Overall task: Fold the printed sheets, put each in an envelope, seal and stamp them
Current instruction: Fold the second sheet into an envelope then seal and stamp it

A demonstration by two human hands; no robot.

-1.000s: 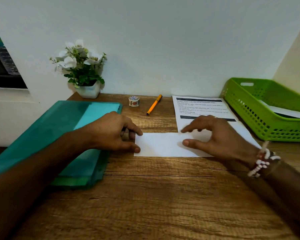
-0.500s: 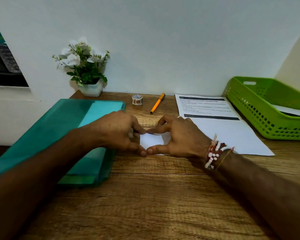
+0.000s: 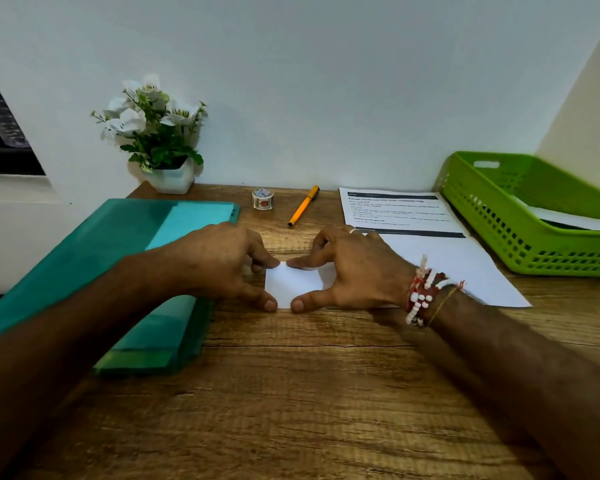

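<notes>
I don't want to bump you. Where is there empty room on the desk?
Most room: the front of the wooden desk, between the forearms, right of the teal folder. Crowded: the middle, where the left hand and right hand hold the folded sheet, and the right, with printed sheet and green basket.

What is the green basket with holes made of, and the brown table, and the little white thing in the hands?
Green slotted basket: looks like moulded plastic, smooth and slightly shiny, with regular cut-out holes. Brown table: wood or wood-look laminate; grain lines show, matte. Small white folded sheet: paper, thin, flat, matte, with crisp edges.
</notes>
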